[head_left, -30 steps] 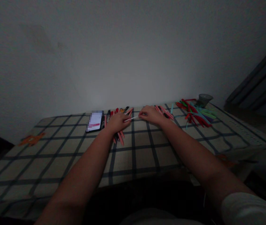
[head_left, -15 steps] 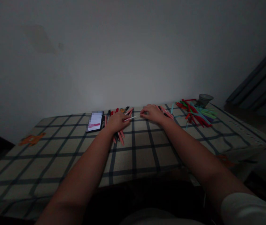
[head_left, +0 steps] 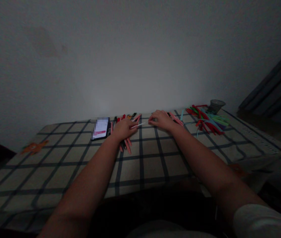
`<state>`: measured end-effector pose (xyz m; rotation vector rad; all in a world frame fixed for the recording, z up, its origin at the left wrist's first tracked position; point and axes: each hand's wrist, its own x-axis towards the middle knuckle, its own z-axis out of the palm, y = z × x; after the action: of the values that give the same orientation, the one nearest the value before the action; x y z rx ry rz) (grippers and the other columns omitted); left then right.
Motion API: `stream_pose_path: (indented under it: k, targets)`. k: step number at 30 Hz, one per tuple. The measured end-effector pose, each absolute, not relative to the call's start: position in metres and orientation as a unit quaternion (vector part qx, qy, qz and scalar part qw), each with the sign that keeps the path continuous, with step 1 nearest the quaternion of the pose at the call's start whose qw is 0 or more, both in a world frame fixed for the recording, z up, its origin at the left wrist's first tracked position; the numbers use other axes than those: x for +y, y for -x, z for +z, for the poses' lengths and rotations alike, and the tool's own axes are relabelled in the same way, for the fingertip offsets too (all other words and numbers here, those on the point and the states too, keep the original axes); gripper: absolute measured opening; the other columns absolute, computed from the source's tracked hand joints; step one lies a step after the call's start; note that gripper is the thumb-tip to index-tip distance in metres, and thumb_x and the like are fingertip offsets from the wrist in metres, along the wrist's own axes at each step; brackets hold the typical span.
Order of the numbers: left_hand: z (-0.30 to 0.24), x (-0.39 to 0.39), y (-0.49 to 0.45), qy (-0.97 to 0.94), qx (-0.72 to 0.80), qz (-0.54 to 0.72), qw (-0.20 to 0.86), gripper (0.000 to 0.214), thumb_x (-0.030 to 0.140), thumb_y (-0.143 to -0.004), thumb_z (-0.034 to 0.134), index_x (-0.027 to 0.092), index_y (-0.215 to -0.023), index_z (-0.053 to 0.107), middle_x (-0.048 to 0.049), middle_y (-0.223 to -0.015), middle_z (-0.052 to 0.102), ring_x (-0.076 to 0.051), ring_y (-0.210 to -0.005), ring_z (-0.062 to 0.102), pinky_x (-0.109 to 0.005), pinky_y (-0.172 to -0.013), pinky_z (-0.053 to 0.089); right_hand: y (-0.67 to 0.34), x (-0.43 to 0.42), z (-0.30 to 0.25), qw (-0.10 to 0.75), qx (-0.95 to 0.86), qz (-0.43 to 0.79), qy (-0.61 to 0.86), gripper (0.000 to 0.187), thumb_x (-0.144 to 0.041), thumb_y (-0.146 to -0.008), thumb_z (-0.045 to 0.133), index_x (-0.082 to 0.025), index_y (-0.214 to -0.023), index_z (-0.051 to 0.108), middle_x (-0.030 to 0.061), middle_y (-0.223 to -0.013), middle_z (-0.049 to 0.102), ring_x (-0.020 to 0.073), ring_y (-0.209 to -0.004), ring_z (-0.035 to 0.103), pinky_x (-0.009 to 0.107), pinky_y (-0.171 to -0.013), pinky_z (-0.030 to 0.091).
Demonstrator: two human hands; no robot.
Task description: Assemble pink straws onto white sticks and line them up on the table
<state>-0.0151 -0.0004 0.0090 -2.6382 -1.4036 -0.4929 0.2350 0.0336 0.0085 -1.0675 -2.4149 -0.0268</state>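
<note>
Seen from my head in dim light, my left hand [head_left: 123,129] has its grip closed on one end of a thin white stick [head_left: 139,125], low over the checked counter [head_left: 155,162]. My right hand [head_left: 162,120] meets the other end, but its grip is too dark to tell. Pink strips [head_left: 128,145] lie half hidden under my left hand.

On the table [head_left: 152,165], a phone [head_left: 100,128] lies left of the pens [head_left: 127,145], strips [head_left: 206,120] far right.
</note>
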Motion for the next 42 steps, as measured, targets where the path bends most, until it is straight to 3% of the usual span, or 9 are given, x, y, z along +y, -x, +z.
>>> stream_pose_path:
  k: [20, 25, 29, 34, 42]
  targets:
    - [0.006, 0.001, 0.011, 0.878, -0.446, -0.165, 0.061, 0.034, 0.043, -0.091, 0.047, 0.027, -0.111, 0.070, -0.0068, -0.100, 0.068, -0.021, -0.093, 0.057, -0.032, -0.079, 0.040, -0.225, 0.036, -0.001, 0.257, -0.900, 0.031, 0.350, 0.015, -0.029, -0.086, 0.060, -0.020, -0.091, 0.071, 0.0049, -0.091, 0.068, 0.0181, -0.090, 0.055, 0.029, -0.083, 0.035]
    - [0.006, 0.004, 0.015, 0.878, -0.449, -0.153, 0.068, 0.037, 0.046, -0.092, 0.045, 0.027, -0.114, 0.068, -0.0074, -0.097, 0.067, -0.021, -0.091, 0.056, -0.031, -0.075, 0.039, -0.230, 0.033, 0.003, 0.282, -0.880, 0.020, 0.383, 0.025, -0.036, -0.090, 0.055, -0.019, -0.100, 0.070, 0.0068, -0.100, 0.068, 0.0189, -0.097, 0.056, 0.030, -0.085, 0.037]
    - [0.006, 0.004, 0.016, 0.866, -0.470, -0.151, 0.077, 0.040, 0.049, -0.092, 0.045, 0.027, -0.118, 0.066, -0.0078, -0.097, 0.065, -0.020, -0.088, 0.055, -0.029, -0.069, 0.037, -0.237, 0.038, -0.001, 0.217, -0.849, -0.038, 0.481, 0.040, -0.049, -0.090, 0.051, -0.019, -0.109, 0.069, 0.0113, -0.107, 0.068, 0.0237, -0.100, 0.056, 0.034, -0.086, 0.037]
    - [0.009, 0.002, 0.015, 0.857, -0.487, -0.146, 0.081, 0.038, 0.048, -0.092, 0.046, 0.027, -0.116, 0.067, -0.0074, -0.095, 0.065, -0.020, -0.087, 0.055, -0.028, -0.069, 0.037, -0.240, 0.045, -0.011, 0.123, -0.838, -0.060, 0.527, 0.049, -0.060, -0.089, 0.044, -0.023, -0.101, 0.074, 0.0124, -0.106, 0.068, 0.0278, -0.102, 0.056, 0.042, -0.094, 0.032]
    - [0.013, 0.001, 0.017, 0.827, -0.531, -0.155, 0.103, 0.040, 0.047, -0.094, 0.042, 0.022, -0.106, 0.072, -0.0088, -0.090, 0.067, -0.022, -0.086, 0.056, -0.031, -0.069, 0.037, -0.237, 0.045, -0.005, 0.249, -0.845, -0.038, 0.471, 0.038, -0.052, -0.091, 0.049, -0.022, -0.100, 0.069, 0.0087, -0.100, 0.069, 0.0229, -0.097, 0.056, 0.033, -0.081, 0.035]
